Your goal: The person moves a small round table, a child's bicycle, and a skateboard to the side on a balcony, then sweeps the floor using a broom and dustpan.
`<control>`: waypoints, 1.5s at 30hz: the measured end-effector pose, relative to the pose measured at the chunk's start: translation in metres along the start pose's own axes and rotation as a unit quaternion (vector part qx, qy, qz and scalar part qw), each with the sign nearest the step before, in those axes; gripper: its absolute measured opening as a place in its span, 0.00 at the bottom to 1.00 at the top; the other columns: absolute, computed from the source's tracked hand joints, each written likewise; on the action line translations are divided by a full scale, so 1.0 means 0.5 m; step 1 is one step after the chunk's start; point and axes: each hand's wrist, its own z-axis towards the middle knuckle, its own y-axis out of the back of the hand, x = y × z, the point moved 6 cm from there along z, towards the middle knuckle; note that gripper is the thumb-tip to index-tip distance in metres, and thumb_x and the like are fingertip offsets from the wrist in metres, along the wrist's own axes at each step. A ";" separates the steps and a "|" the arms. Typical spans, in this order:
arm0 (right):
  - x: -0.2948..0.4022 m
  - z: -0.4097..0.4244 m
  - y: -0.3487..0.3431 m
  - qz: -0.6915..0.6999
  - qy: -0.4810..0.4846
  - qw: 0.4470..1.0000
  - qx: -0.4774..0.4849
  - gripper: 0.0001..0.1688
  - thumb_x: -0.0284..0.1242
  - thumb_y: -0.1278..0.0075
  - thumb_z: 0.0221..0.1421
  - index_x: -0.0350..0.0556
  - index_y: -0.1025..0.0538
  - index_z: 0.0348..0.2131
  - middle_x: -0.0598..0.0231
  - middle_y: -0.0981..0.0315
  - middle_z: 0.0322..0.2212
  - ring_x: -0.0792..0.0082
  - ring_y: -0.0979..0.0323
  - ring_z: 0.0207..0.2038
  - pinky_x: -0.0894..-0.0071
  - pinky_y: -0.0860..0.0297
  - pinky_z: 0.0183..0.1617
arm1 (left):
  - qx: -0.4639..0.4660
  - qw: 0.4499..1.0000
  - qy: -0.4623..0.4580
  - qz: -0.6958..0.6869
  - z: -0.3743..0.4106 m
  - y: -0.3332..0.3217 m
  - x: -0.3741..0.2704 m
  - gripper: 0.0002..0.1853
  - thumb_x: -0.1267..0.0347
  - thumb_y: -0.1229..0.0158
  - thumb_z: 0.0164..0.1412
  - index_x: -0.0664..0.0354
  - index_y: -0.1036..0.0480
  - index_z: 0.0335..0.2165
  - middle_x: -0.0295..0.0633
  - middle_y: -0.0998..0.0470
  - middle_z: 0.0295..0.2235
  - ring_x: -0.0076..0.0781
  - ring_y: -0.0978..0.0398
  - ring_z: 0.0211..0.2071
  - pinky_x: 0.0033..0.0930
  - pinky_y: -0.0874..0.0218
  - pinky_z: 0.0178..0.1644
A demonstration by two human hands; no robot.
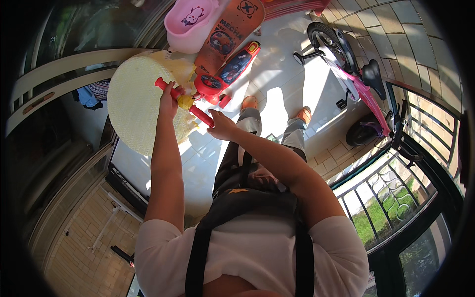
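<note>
My left hand (170,98) is closed around one red handle of a jump rope or similar toy (161,84). A yellow bundle (185,101), perhaps wound cord, sits between that handle and a second red handle (200,116). My right hand (222,125) touches the lower end of the second handle with its thumb and fingers. Both hands are over the edge of a round table or stool with a pale yellow textured cover (135,104). A red toy scooter (222,80) lies just beyond the hands on the tiled floor.
An orange skateboard deck (226,35) and a pink plastic tub (189,22) stand at the top. A pink and white bicycle (356,81) is on the right by the railing (374,200). Sliding door frames (70,74) run along the left.
</note>
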 end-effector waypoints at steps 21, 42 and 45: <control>-0.185 -0.495 0.139 0.189 0.021 0.945 -0.268 0.22 0.27 0.50 0.41 0.41 0.35 0.39 0.47 0.28 0.28 0.46 0.29 0.35 0.52 0.35 0.38 | 0.397 0.870 0.024 0.291 -0.464 -0.580 0.146 0.08 0.69 0.52 0.61 0.58 0.40 0.37 0.38 0.31 0.29 0.28 0.27 0.33 0.32 0.34 0.41; -0.677 -0.981 0.494 0.171 -0.104 0.904 -0.379 0.26 0.25 0.47 0.41 0.50 0.29 0.45 0.52 0.27 0.35 0.53 0.29 0.39 0.62 0.35 0.44 | 0.476 0.807 0.099 0.335 -0.708 -1.138 0.675 0.09 0.68 0.51 0.60 0.65 0.33 0.34 0.46 0.26 0.33 0.34 0.26 0.36 0.33 0.34 0.43; -0.719 -1.043 0.546 0.192 -0.117 0.883 -0.412 0.27 0.24 0.48 0.41 0.51 0.30 0.46 0.52 0.27 0.36 0.52 0.29 0.39 0.62 0.35 0.44 | 0.539 0.776 0.144 0.295 -0.732 -1.213 0.731 0.07 0.70 0.51 0.60 0.61 0.39 0.35 0.42 0.28 0.32 0.35 0.27 0.37 0.38 0.35 0.43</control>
